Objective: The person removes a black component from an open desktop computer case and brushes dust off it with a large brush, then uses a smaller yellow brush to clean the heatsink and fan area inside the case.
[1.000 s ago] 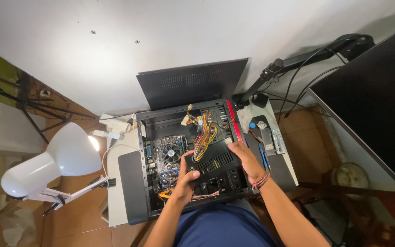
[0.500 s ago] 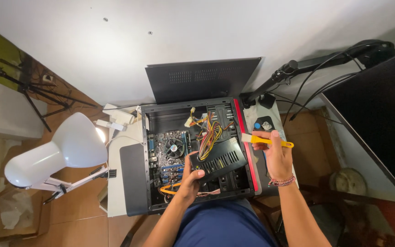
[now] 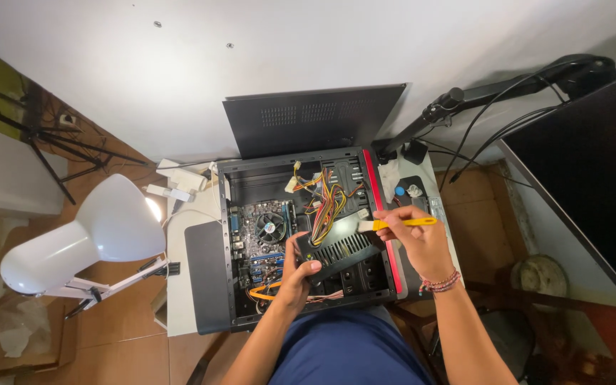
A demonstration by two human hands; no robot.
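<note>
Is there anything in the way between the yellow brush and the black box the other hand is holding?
Nothing visible. The right hand holds the yellow brush with its bristles right at the upper edge of the black power supply, which the left hand grips. The coloured wires hang just beside it, not between.

A plain white wall [image 3: 180, 78] fills the top of the view. Below lies terracotta tile floor [image 3: 119, 335]. A lit white desk lamp [image 3: 83, 239] stands at the left, and a dark monitor [image 3: 593, 171] on its arm at the right.
</note>
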